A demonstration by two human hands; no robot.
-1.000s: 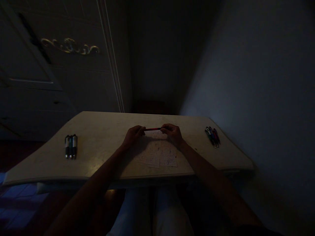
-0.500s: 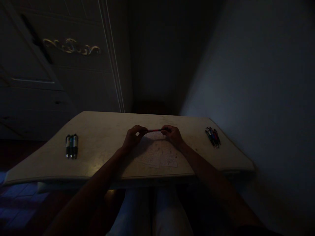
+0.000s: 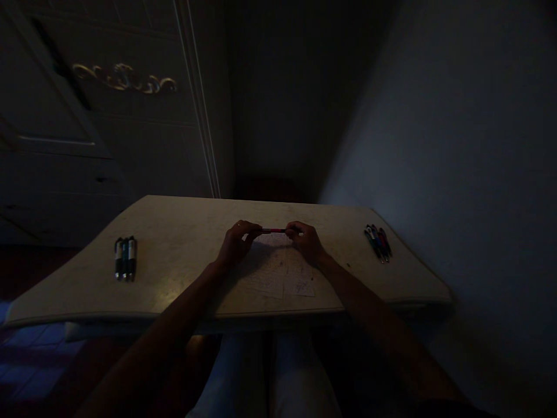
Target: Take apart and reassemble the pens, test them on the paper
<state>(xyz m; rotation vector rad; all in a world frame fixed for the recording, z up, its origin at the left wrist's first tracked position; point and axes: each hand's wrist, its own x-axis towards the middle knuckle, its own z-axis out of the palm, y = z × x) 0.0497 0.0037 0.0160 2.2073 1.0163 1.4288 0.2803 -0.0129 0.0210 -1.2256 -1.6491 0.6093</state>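
A pen (image 3: 275,230) with a red section is held level above the table, stretched between both hands. My left hand (image 3: 237,240) pinches its left end, and my right hand (image 3: 303,238) grips the dark right end; both ends are partly hidden by the fingers. Under the hands lie sheets of paper (image 3: 272,281) with faint writing. At the table's left, three pens (image 3: 126,258) lie side by side. Several more pens (image 3: 378,244), some with blue and red parts, lie in a loose bunch on the right.
The pale table (image 3: 183,232) has a rounded front edge close to my legs (image 3: 261,371). A cabinet (image 3: 152,139) with a gold ornament (image 3: 124,78) stands behind at the left. A wall (image 3: 418,145) rises along the right side. The room is dim.
Both hands keep the same hold on the pen, with hardly any movement. The view has shifted very slightly.
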